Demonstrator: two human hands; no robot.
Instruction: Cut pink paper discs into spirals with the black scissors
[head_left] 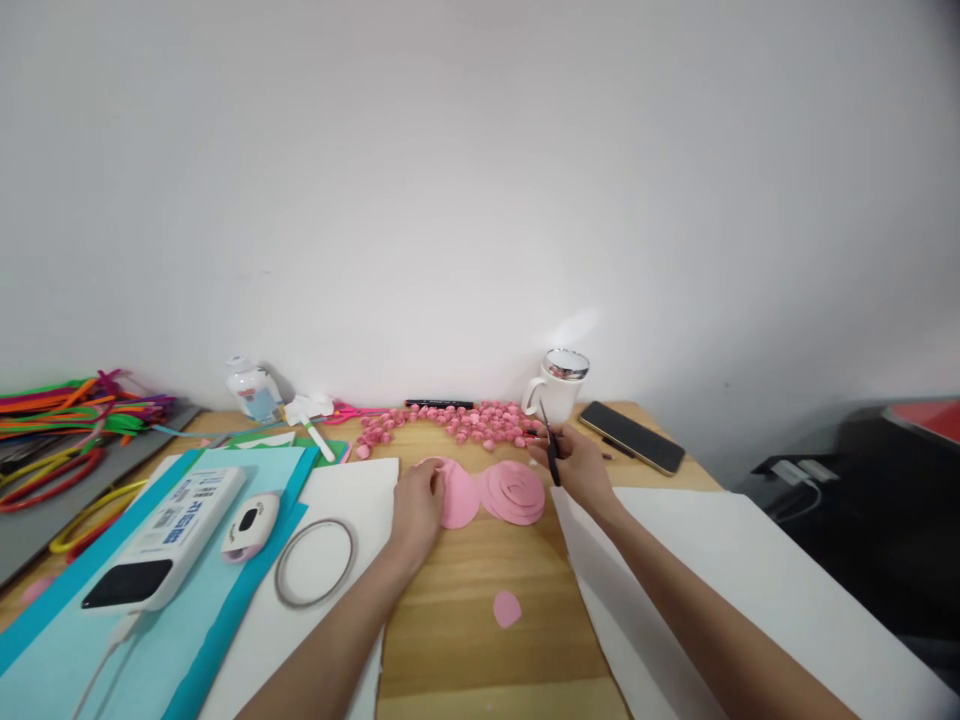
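Observation:
My right hand (574, 462) is closed around a pair of dark-handled scissors (553, 452), blades pointing up toward the white mug. Curled at the left edge of a flat pink paper circle (459, 497), my left hand (418, 505) grips it, though the fingertips are partly hidden. Just right of that circle lies a spiral-cut pink paper disc (514, 493), its rings loosely layered. A small pink paper scrap (507, 609) rests on the wood nearer to me. Behind both hands spreads a heap of small pink rolled paper roses (480, 422).
The white mug (564, 386) and a phone (634, 436) stand at the back right. White sheets (720, 580) flank the wooden table. Leftward are a power bank (169, 535), a ring (281, 580), a bottle (253, 392), a black marker (439, 404) and colourful pipe cleaners (82, 410).

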